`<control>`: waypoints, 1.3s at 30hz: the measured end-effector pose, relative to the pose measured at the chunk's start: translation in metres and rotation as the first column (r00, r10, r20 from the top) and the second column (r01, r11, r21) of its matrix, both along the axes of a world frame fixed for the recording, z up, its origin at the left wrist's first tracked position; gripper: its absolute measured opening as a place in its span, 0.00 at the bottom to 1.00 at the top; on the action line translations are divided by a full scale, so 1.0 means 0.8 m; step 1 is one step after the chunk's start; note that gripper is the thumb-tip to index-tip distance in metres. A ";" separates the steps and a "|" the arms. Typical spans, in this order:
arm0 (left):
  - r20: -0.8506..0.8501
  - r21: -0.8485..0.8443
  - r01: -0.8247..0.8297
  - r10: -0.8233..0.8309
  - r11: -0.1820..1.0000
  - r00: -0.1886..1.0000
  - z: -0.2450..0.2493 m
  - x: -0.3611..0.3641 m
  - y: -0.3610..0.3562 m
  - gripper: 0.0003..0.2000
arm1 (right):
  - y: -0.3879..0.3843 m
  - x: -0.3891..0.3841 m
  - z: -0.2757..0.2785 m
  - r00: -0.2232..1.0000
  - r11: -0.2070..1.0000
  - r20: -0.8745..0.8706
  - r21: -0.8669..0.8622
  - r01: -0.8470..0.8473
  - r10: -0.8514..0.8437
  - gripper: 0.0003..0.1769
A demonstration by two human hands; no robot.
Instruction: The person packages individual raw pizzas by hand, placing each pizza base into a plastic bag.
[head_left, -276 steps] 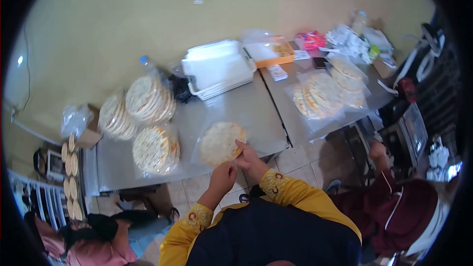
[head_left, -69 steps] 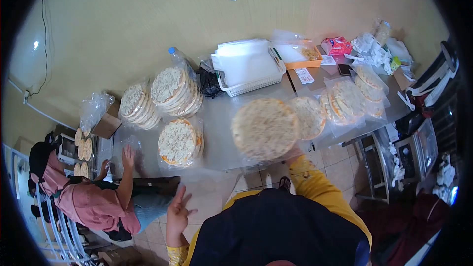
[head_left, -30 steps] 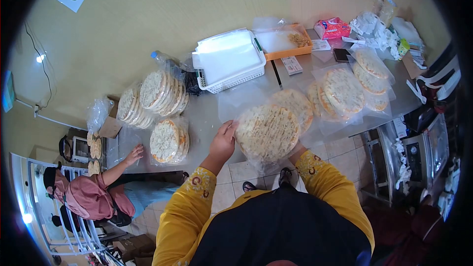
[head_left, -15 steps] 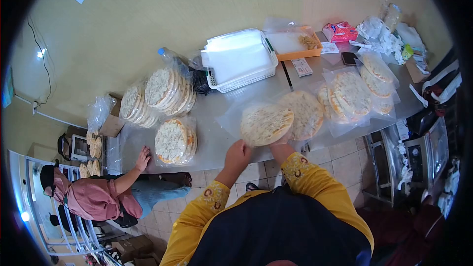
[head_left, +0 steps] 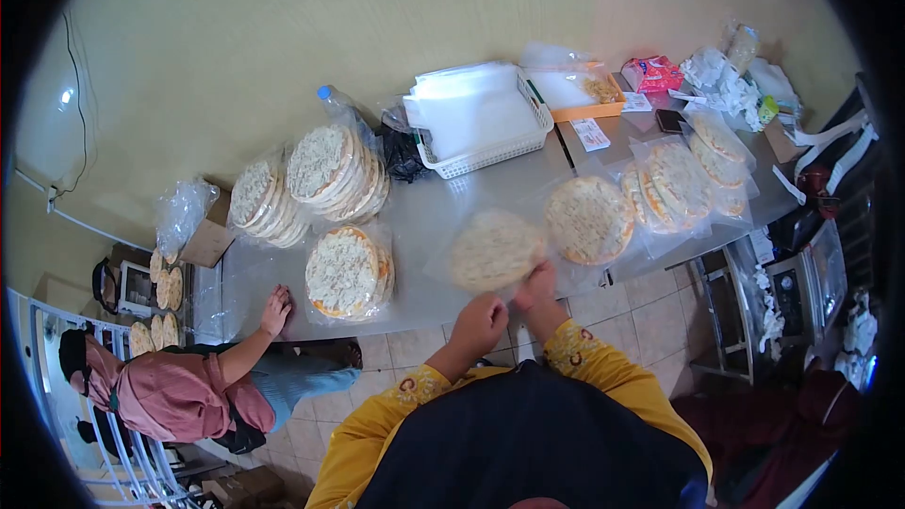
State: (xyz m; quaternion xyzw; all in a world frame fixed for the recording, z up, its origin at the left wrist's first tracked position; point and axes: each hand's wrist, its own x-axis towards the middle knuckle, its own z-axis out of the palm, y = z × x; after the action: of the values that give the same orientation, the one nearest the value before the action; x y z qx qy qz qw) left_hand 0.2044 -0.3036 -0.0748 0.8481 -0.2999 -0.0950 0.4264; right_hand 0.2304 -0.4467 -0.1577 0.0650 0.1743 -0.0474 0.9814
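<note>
A flat round pizza (head_left: 494,251) in a clear plastic bag is just in front of me, blurred by motion. At its lower right edge, my right hand (head_left: 537,290) is closed on it, thumb or finger over the rim. My left hand (head_left: 481,322) is curled just below the pizza's near edge; what its fingers hold, if anything, is hidden. To the right lies another bagged pizza (head_left: 590,220), flat on the metal table (head_left: 424,217). Beyond it, more bagged pizzas (head_left: 677,181) overlap in a row.
Stacks of bagged pizzas (head_left: 322,165) and a nearer stack (head_left: 341,271) stand on the left. At the back are a white basket (head_left: 490,162) of white sheets and an orange tray (head_left: 589,111). A co-worker's hand (head_left: 275,311) rests on the table's left edge.
The pizza in my hands has moved left, away from the one lying on the right, and lies flatter. My left hand has dropped nearer to me. The view has shifted slightly.
</note>
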 end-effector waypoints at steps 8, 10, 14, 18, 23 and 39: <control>-0.128 0.119 0.257 -0.242 0.959 0.962 -0.003 -0.022 0.054 0.07 | 0.048 -0.025 -0.001 0.981 0.980 -0.114 -0.103 -0.170 0.158 0.31; -0.228 0.049 0.241 -0.224 0.969 0.947 0.013 -0.024 0.065 0.08 | 0.042 -0.030 0.018 0.987 0.977 -0.125 -0.174 -0.123 0.102 0.31; -0.216 0.022 0.232 -0.222 0.973 0.951 0.011 -0.013 0.099 0.08 | -0.011 -0.040 0.072 0.994 0.909 0.040 -0.402 0.107 -0.099 0.32; -0.267 0.020 0.208 -0.195 0.978 0.944 0.000 -0.008 0.119 0.09 | -0.095 -0.035 0.045 0.965 0.863 0.086 -0.434 0.260 -0.248 0.32; -0.300 0.019 0.232 -0.216 0.973 0.929 -0.011 0.007 0.124 0.10 | -0.184 -0.061 -0.022 0.835 0.762 -0.396 -0.646 0.043 -0.382 0.25; -0.299 -0.090 -0.102 0.071 0.991 0.952 -0.050 0.106 0.094 0.03 | -0.204 0.290 0.018 0.905 -0.682 0.425 -0.652 0.331 0.032 0.11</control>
State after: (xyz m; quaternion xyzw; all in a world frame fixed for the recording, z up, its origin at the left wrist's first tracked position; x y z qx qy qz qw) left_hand 0.2890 -0.2282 -0.1147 0.8134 -0.1999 -0.1858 0.5137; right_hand 0.4627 -0.6101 -0.1433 -0.8161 -0.0871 -0.3578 0.4454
